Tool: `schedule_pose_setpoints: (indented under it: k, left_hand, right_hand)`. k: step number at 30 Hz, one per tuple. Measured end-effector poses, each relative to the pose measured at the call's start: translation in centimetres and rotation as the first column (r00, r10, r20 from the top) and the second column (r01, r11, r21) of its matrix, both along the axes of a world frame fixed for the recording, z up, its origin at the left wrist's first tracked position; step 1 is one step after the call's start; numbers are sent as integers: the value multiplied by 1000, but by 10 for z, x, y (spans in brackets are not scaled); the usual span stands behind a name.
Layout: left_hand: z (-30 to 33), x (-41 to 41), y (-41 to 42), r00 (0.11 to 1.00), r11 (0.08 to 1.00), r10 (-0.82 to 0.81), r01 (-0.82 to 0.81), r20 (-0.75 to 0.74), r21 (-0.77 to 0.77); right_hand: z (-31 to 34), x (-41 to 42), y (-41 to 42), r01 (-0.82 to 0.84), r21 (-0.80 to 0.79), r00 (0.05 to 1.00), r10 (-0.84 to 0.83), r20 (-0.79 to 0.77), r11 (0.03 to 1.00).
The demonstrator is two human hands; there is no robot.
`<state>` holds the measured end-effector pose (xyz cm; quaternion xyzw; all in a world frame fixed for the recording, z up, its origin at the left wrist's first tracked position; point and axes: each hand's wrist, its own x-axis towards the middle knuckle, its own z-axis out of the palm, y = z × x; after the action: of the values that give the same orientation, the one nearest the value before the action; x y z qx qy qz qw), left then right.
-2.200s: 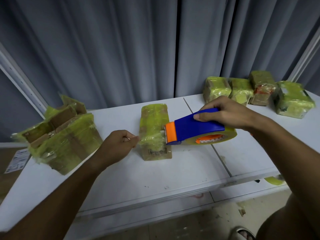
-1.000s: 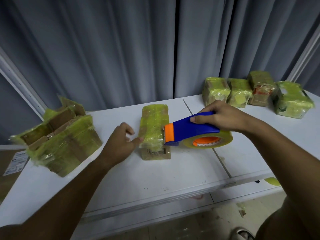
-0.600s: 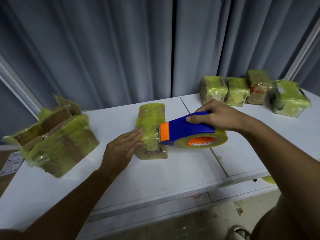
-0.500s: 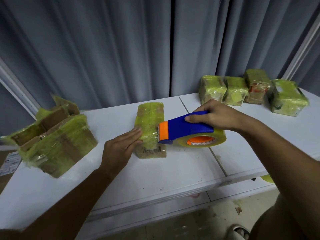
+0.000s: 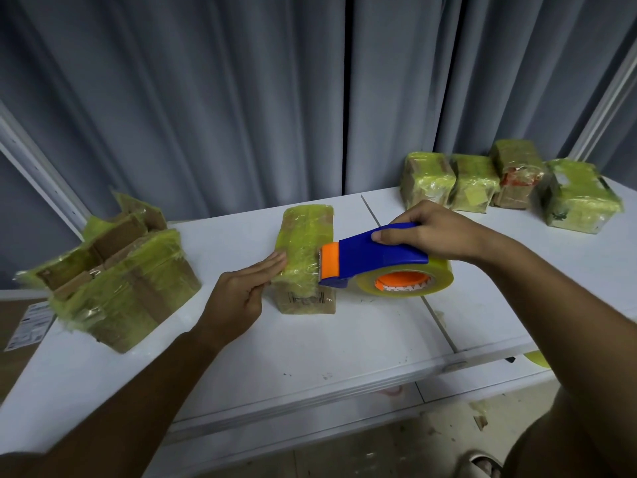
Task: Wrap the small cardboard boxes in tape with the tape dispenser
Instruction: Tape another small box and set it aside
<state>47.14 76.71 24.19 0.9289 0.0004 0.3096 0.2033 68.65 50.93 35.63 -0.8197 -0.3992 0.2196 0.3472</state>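
The cardboard box (image 5: 305, 260) at centre is matt brown, wrapped in glossy, wrinkled yellowish tape film. The tape dispenser (image 5: 375, 262) is smooth blue and orange plastic, its roll (image 5: 406, 282) shiny and translucent. The desk (image 5: 310, 346) is smooth white with scuffs and specks; the curtain (image 5: 206, 98) behind is matt grey cloth.

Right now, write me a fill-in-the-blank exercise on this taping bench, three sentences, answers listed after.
1. The right hand grips the handle of the blue and orange ____.
2. The left hand presses its straight fingers against the ____ side of the box being taped.
3. The row of wrapped boxes at the back right of the table counts ____ boxes.

Missing words: tape dispenser; left; four
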Motion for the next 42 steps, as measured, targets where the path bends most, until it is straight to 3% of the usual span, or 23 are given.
schedule_pose_setpoints:
  k: [5,13,22,42]
  left_hand:
    - [6,0,3,999,990,-1,7,35,-143]
    - [12,3,5,999,975,35,-28,28,-220]
    - [19,16,-24,995,994,81,-76,-56,82]
    - [7,32,-31,990,988,125,-130,64,82]
  right_hand:
    - [0,0,0,12,-9,1000,-12,1,1000]
    - [-2,0,1,14,-5,1000,-14,11,1000]
    - [-3,-2,1,13,5,1000,-13,8,1000]
    - [-2,14,-32,-11,-31,1000,10,-23,999]
